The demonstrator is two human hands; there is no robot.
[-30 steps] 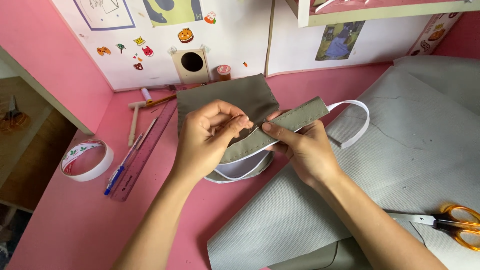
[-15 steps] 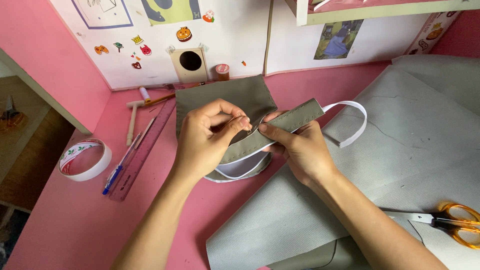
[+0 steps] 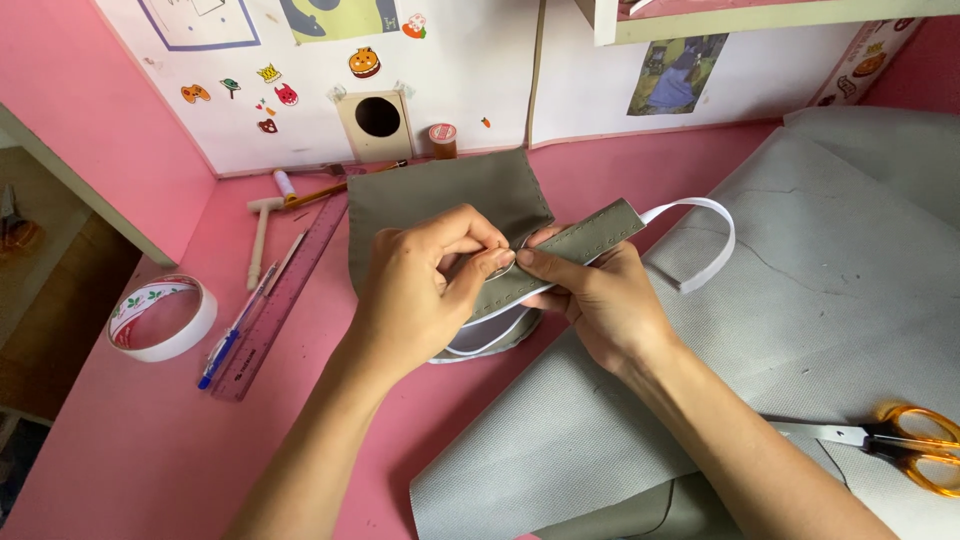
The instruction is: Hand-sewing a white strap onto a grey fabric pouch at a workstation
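Note:
Both hands meet over a narrow olive-grey strap (image 3: 585, 243) with punched stitch holes along its edges. My left hand (image 3: 420, 290) pinches the strap near its middle with thumb and forefinger. My right hand (image 3: 600, 305) holds the same strap from below, thumb on top. A white tape strip (image 3: 700, 250) loops out past the strap's far end and curls under the hands. A larger olive-grey leather piece (image 3: 440, 200) lies flat under and behind the hands.
A big grey fabric sheet (image 3: 800, 300) covers the right of the pink desk (image 3: 130, 450). Orange-handled scissors (image 3: 890, 440) lie at the right edge. A tape roll (image 3: 160, 318), purple ruler (image 3: 285, 290), blue pen (image 3: 235, 335) and small mallet (image 3: 262, 225) lie at left.
The hands and strap stay in about the same place; the fingers have shifted slightly along the strap.

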